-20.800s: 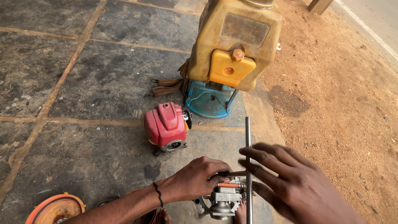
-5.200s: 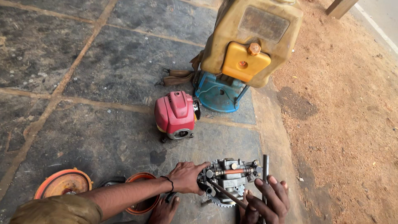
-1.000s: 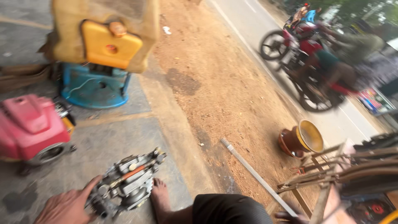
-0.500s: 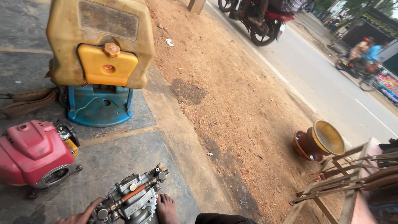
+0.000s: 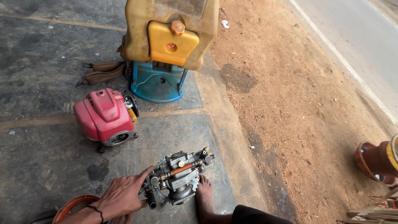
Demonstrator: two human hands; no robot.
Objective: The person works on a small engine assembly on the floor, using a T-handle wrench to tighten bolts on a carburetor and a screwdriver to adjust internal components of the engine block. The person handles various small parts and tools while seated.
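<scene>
Yellow tank (image 5: pixel 170 33) on blue base (image 5: pixel 155 83), upright on stone floor (image 5: pixel 49 157). Red engine housing (image 5: pixel 103 116), left of centre. Grey metal pump assembly (image 5: pixel 178 176) on floor, beside a bare foot (image 5: pixel 205 197). Left hand (image 5: pixel 122 197) fingers spread, resting against assembly's left end. Right hand out of view.

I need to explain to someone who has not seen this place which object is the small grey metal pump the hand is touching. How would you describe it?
Start at the big yellow tank on its blue base, then come down the stone floor, past the red engine. The metal pump assembly lies lowest, between the left hand touching it and a bare foot. Unlike its coloured neighbours, it is bare grey metal, with a copper-coloured tube and a toothed gear.
</scene>
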